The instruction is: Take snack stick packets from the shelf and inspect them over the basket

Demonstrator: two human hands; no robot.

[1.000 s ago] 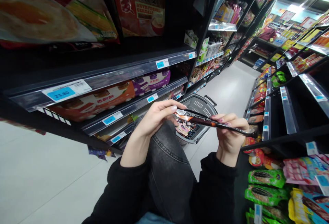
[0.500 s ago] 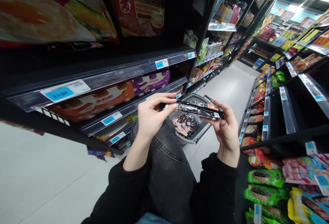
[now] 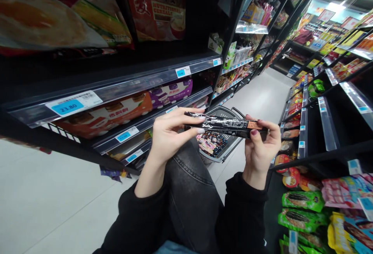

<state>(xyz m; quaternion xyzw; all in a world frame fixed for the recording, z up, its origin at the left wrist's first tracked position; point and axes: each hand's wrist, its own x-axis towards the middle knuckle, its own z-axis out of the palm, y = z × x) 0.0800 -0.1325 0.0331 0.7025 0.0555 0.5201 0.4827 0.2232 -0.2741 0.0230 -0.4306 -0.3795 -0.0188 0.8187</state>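
A slim, shiny black snack packet with pale lettering and a small orange patch stretches level between my two hands. My left hand pinches its left end between thumb and fingers. At the other end, my right hand grips it with the thumb in front and the fingers behind. Below the packet, past my knee, a grey shopping basket stands on the floor, partly hidden by the packet and my leg. Several small pink, black and orange packets lie inside it.
Close on the left runs a dark shelf unit with cereal bags, boxed cups and price tags. Shelving on the right holds green snack bags and red-lidded cups. A pale floor aisle leads away between them.
The black packet has turned so that a different side faces me. My hands have moved slightly apart, the right one outward to the right, and its thumb now presses the front.
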